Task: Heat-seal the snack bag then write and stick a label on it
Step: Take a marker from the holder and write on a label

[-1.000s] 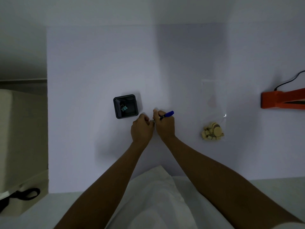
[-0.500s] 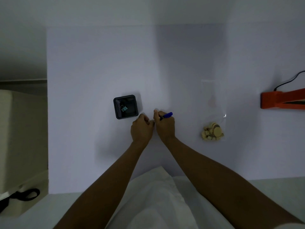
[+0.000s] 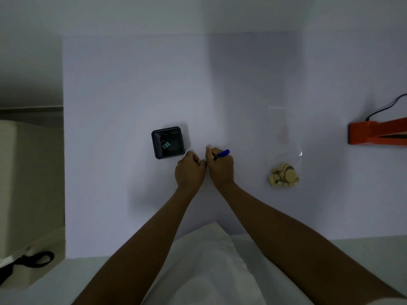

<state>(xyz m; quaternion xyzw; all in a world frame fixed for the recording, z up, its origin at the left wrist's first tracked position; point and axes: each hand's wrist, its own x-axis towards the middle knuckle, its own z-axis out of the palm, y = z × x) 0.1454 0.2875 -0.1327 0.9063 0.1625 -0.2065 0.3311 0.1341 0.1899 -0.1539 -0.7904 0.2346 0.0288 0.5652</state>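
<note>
Snack bag (image 3: 285, 137): lay flat on the table (image 3: 132, 84), well to the right of both hands, touched by neither; held a small heap of pale round snacks (image 3: 283, 175) at its near end. Looked set aside after sealing, to judge by its place between the hands and the sealer, though no seal line could be made out in the clear film. Heat sealer (image 3: 374, 133): sat further right, orange, partly out of view, with a dark cable (image 3: 387, 107) leading off behind. Right grip (image 3: 220, 167): was wrapped round a blue pen (image 3: 223, 153), cap end up and to the right, tip aimed down at the table between the two hands. Left grip (image 3: 190, 170): was curled, knuckles up, just beside the right; seemed to be steadying something small, but could not tell whether anything was pinned under the fingers. Label itself: could not be seen, either hidden by the knuckles or too pale against the table. Judged the writing step to be in hand; sticking not yet done, with no label showing on the bag's film. Black tray (image 3: 166, 129): stood just left of both hands, with a teal binder clip (image 3: 165, 145) inside.
</note>
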